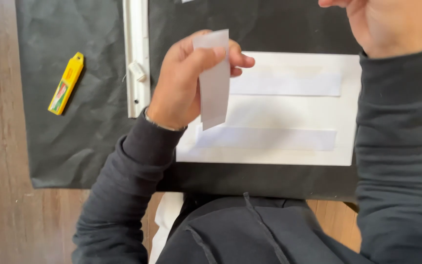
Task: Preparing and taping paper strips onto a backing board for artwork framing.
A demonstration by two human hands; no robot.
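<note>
On the desk (6, 146), over a black mat (89, 122), the left hand (186, 83) pinches a white paper strip (214, 83) above a white board (294, 105); the right hand (391, 24) hovers, its grip unclear.

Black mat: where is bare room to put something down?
Bare black mat lies between the yellow cutter and the white rail, and along its near edge. It is crowded at the white card, under both hands.
</note>
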